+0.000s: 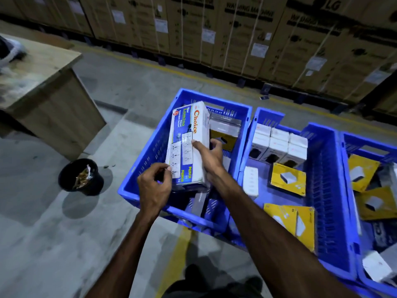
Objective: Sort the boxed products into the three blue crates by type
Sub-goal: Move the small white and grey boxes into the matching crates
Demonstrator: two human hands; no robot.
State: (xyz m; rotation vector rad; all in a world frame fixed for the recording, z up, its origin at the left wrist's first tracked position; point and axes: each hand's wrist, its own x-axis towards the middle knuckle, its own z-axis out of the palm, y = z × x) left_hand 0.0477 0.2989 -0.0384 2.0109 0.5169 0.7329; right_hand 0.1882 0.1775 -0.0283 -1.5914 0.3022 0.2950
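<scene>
your right hand (211,154) grips the tall white-and-blue cardboard box (188,145), left hand (155,186) pinches its corner; lower it flat into the left blue plastic crate (150,151).

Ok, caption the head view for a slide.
Both hands hold a Choice box over the left crate.

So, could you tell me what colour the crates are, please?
Blue crates, clearest in the head view.

"choice" is printed in red on the white and blue box (189,145), with "lumino" in green beside it and "power" near its low end. "washing machine" is printed on the big brown cartons (249,37) at the back, and "lg" is seen on one carton (332,5).
</scene>
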